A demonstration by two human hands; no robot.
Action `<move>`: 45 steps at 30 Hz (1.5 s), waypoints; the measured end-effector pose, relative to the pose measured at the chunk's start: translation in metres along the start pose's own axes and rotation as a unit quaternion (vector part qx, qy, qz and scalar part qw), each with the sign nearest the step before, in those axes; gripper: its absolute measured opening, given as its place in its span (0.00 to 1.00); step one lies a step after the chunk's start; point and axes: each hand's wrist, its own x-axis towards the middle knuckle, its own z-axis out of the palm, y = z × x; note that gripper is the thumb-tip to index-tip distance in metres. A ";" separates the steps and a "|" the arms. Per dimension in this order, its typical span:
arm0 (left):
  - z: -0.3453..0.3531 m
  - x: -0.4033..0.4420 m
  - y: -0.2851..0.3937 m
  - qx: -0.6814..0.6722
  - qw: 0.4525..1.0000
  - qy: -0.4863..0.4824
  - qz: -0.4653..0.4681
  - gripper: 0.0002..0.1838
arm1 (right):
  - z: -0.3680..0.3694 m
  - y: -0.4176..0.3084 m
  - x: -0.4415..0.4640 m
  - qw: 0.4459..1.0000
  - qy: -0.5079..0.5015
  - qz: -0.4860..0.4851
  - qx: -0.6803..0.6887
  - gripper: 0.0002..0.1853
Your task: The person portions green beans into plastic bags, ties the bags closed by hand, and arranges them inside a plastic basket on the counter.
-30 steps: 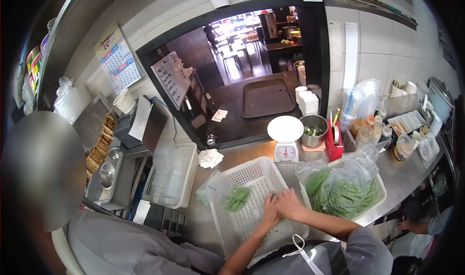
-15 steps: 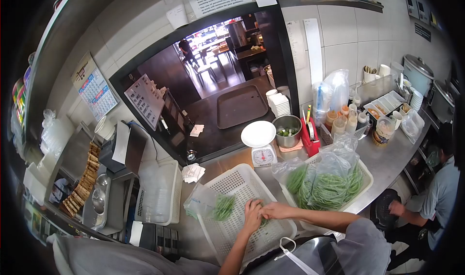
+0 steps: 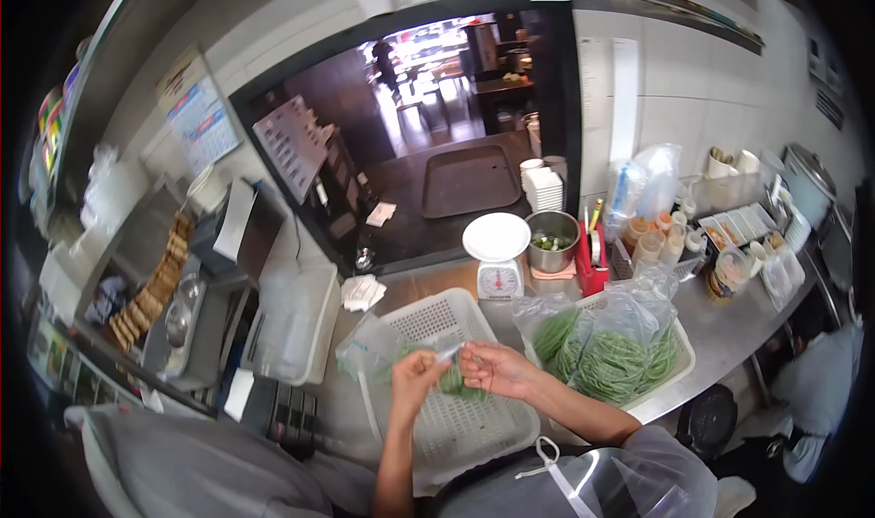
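Observation:
My left hand (image 3: 416, 378) pinches one side of the twisted neck of a clear plastic bag (image 3: 448, 354). From the other side, my right hand (image 3: 499, 370) closes its thumb and fingertips on the same neck, other fingers curled. Green strands, like thin beans or cut stems (image 3: 463, 387), show below the hands, partly hidden by them. Both hands are over a white perforated basket (image 3: 460, 427). Another clear bag (image 3: 363, 352) with green strands lies at the basket's left side.
To the right, a white basket (image 3: 685, 365) holds several bags of green strands (image 3: 609, 358). Behind stand a dial scale (image 3: 500, 279), a metal pot (image 3: 552, 255) and a red holder (image 3: 593, 267). A person in a grey shirt (image 3: 825, 381) is at far right.
My hands have risen from low in the basket and drawn slightly apart, with the bag's neck now between them. The view has shifted, and the person at right has bent lower.

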 end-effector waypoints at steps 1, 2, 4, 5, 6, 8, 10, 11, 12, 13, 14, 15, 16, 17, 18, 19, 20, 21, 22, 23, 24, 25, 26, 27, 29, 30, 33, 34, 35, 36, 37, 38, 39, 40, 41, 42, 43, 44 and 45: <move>0.000 0.002 0.012 -0.038 0.999 0.013 0.027 0.04 | 0.012 0.002 -0.003 0.999 -0.039 -0.012 0.003 0.12; 0.001 0.004 0.022 -0.076 0.995 0.025 0.056 0.04 | 0.022 0.007 -0.005 0.998 -0.070 -0.009 -0.003 0.12; 0.003 0.005 0.046 -0.132 0.980 0.049 0.138 0.04 | 0.039 0.016 -0.009 0.991 -0.130 -0.008 -0.012 0.12; 0.003 0.002 0.055 -0.157 0.970 0.059 0.178 0.04 | 0.045 0.025 -0.011 0.987 -0.159 0.019 0.015 0.13; 0.002 -0.005 0.062 -0.152 0.962 0.058 0.218 0.05 | 0.046 0.033 -0.011 0.980 -0.195 0.034 0.003 0.13; -0.004 -0.014 0.071 -0.137 0.943 0.050 0.299 0.08 | 0.049 0.043 -0.010 0.962 -0.266 0.060 -0.019 0.13; -0.010 -0.017 0.075 -0.155 0.908 -0.044 0.387 0.11 | 0.045 0.040 -0.006 0.972 -0.183 0.004 -0.144 0.11; -0.007 -0.021 0.086 -0.192 0.896 -0.090 0.390 0.12 | 0.057 0.031 -0.011 0.986 -0.047 -0.012 -0.160 0.11; -0.004 -0.026 0.093 -0.230 0.881 -0.133 0.391 0.14 | 0.056 0.021 -0.009 0.976 -0.028 -0.037 -0.213 0.10; -0.005 -0.030 0.097 -0.215 0.899 -0.152 0.350 0.14 | 0.054 0.011 -0.007 0.962 -0.007 -0.059 -0.266 0.09; -0.002 -0.027 0.095 -0.206 0.887 -0.137 0.390 0.12 | 0.045 -0.001 0.003 0.926 -0.109 -0.091 -0.350 0.09; 0.002 -0.019 0.092 -0.195 0.874 -0.123 0.429 0.11 | 0.068 -0.023 0.008 0.738 -0.198 -0.282 -0.580 0.09; 0.004 -0.015 0.087 -0.181 0.858 -0.108 0.469 0.10 | 0.094 -0.040 0.007 0.449 -0.268 -0.439 -0.731 0.09; 0.001 -0.016 0.084 -0.176 0.869 -0.145 0.439 0.10 | 0.102 -0.041 0.002 0.366 -0.253 -0.483 -0.754 0.09; 0.002 -0.018 0.083 -0.185 0.872 -0.164 0.422 0.10 | 0.107 -0.042 -0.002 0.280 -0.235 -0.525 -0.768 0.08; 0.004 -0.020 0.084 -0.193 0.875 -0.185 0.404 0.11 | 0.111 -0.042 -0.004 0.193 -0.213 -0.565 -0.774 0.08; 0.005 -0.022 0.085 -0.201 0.877 -0.207 0.384 0.11 | 0.114 -0.041 -0.005 0.169 -0.214 -0.571 -0.774 0.07; 0.005 -0.023 0.082 -0.216 0.870 -0.229 0.381 0.10 | 0.117 -0.041 -0.006 0.145 -0.215 -0.577 -0.775 0.06; 0.002 -0.025 0.074 -0.236 0.884 -0.248 0.318 0.10 | 0.119 -0.041 -0.006 0.121 -0.219 -0.582 -0.774 0.05; -0.003 -0.030 0.062 -0.254 0.895 -0.264 0.255 0.09 | 0.121 -0.042 -0.005 0.101 -0.233 -0.569 -0.782 0.05; -0.008 -0.032 0.050 -0.270 0.902 -0.278 0.192 0.09 | 0.121 -0.045 -0.005 0.081 -0.248 -0.558 -0.788 0.05; -0.013 -0.031 0.036 -0.240 0.907 -0.289 0.192 0.07 | 0.121 -0.047 -0.005 0.062 -0.263 -0.546 -0.793 0.05; -0.012 -0.038 0.032 -0.255 0.914 -0.272 0.162 0.07 | 0.119 -0.048 -0.004 0.065 -0.285 -0.523 -0.800 0.05; -0.009 -0.044 0.028 -0.272 0.919 -0.254 0.133 0.07 | 0.114 -0.049 -0.003 0.068 -0.307 -0.500 -0.807 0.05; 0.000 -0.051 0.027 -0.299 0.919 -0.246 0.076 0.08 | 0.102 -0.050 -0.002 0.082 -0.329 -0.458 -0.822 0.05; 0.003 -0.053 0.025 -0.270 0.935 -0.219 0.076 0.07 | 0.096 -0.049 -0.002 0.094 -0.328 -0.441 -0.830 0.04; 0.006 -0.056 0.016 -0.166 0.975 -0.139 0.056 0.06 | 0.058 -0.042 -0.004 0.224 -0.286 -0.319 -0.876 0.03; 0.005 -0.058 0.015 -0.037 0.988 -0.096 0.118 0.07 | 0.042 -0.036 -0.005 0.281 -0.260 -0.261 -0.886 0.03; 0.005 -0.060 0.014 0.092 0.979 -0.051 0.176 0.08 | 0.028 -0.025 -0.006 0.399 -0.232 -0.241 -0.854 0.04; 0.006 -0.061 0.013 0.220 0.949 -0.006 0.227 0.09 | 0.015 -0.014 -0.008 0.510 -0.199 -0.216 -0.808 0.05; 0.007 -0.062 0.010 0.258 0.933 0.017 0.248 0.09 | 0.007 -0.008 -0.008 0.612 -0.162 -0.187 -0.751 0.06; 0.010 -0.063 0.004 0.295 0.916 0.039 0.268 0.09 | 0.003 -0.008 -0.009 0.760 -0.104 -0.049 -0.640 0.08; 0.013 -0.065 -0.004 0.332 0.897 0.059 0.285 0.10 | 0.000 -0.007 -0.011 0.865 -0.036 0.093 -0.491 0.09; 0.015 -0.066 -0.011 0.369 0.876 0.077 0.302 0.10 | -0.004 -0.006 -0.013 0.921 0.037 0.228 -0.314 0.11; 0.015 -0.065 -0.017 0.379 0.863 0.094 0.322 0.10 | -0.009 0.000 -0.013 0.947 0.032 0.223 -0.230 0.12; 0.016 -0.065 -0.018 0.393 0.855 0.099 0.323 0.10 | -0.014 0.003 -0.013 0.949 0.037 0.220 -0.221 0.12; 0.016 -0.065 -0.018 0.409 0.847 0.103 0.324 0.10 | -0.019 0.006 -0.012 0.953 0.041 0.216 -0.211 0.12; 0.016 -0.064 -0.019 0.424 0.838 0.107 0.326 0.10 | -0.023 0.007 -0.010 0.956 0.045 0.211 -0.201 0.12; 0.018 -0.063 -0.021 0.433 0.836 0.114 0.317 0.09 | -0.025 0.010 -0.008 0.960 0.035 0.200 -0.191 0.12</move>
